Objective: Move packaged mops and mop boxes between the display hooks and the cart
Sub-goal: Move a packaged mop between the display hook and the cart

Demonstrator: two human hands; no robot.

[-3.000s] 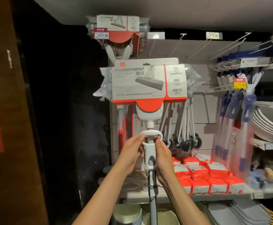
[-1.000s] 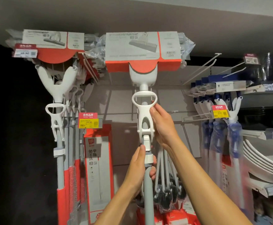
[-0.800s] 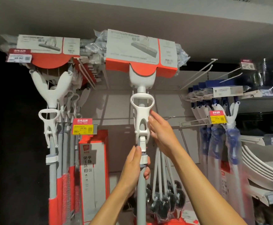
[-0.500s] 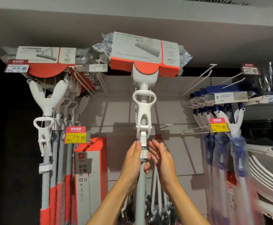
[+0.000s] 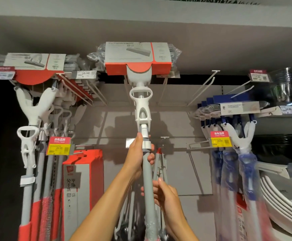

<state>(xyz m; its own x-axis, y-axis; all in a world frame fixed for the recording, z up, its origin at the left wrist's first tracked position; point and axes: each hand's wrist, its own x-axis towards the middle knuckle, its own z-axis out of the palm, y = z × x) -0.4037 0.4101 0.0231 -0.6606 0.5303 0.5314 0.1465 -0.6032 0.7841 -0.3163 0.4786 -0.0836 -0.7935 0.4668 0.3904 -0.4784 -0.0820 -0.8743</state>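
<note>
Right hand [image 5: 166,193] low on the grey pole, fingers curled round it, likely steering. Left hand [image 5: 138,157] higher, wrapped just under the white collar, apparently bearing the weight. Packaged mop [image 5: 142,119] held upright, its carded head [image 5: 138,58] lifted to top-hook level near the bare display hooks [image 5: 204,87], seemingly to catch one. Hung mops [image 5: 32,105] far left.

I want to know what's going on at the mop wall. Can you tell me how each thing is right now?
packaged mop: held up high, head up by the top hooks.
left hand: grips the mop pole near its white collar.
right hand: curled round the pole lower down.
hanging mops: hung on hooks at left.
red mop box: upright below a yellow price tag.
empty hooks: bare, sticking out.
</note>
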